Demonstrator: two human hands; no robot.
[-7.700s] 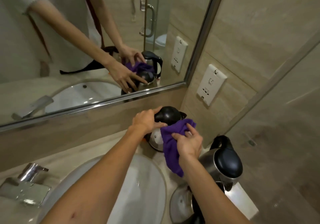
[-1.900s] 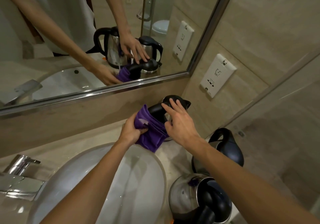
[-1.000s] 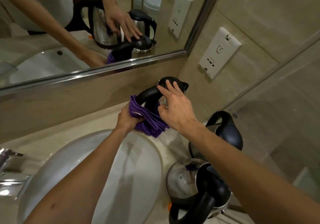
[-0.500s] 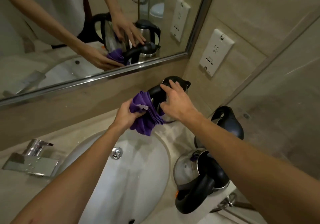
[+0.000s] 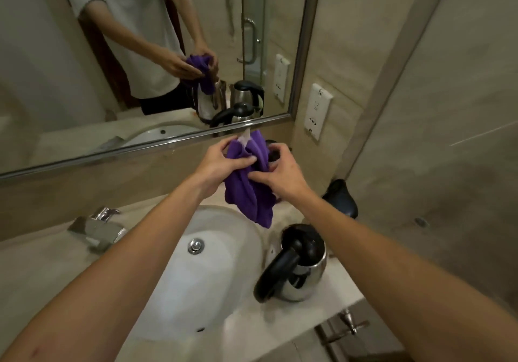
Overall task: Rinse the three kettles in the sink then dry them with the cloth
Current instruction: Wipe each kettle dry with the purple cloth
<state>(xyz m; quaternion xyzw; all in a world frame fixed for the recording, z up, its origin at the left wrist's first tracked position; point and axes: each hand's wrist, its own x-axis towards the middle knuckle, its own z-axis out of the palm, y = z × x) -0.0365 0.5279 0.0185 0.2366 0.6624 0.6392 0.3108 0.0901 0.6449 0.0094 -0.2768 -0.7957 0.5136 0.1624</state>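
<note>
While your left hand (image 5: 221, 162) and right hand (image 5: 280, 174) both grip the one purple cloth (image 5: 249, 193) above the counter's (image 5: 36, 263) back edge, count three kettles down its right side: far kettle (image 5: 272, 154) mostly hidden behind the cloth, middle kettle (image 5: 340, 197), near kettle (image 5: 304, 272) just beside the one sink (image 5: 173, 291).

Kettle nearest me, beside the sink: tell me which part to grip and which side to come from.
Grip the black handle of the nearest kettle. It arches from the lid down the side facing the sink, so come from the sink side and curl fingers round it. The steel body is round and shiny, probably a poorer hold.
</note>
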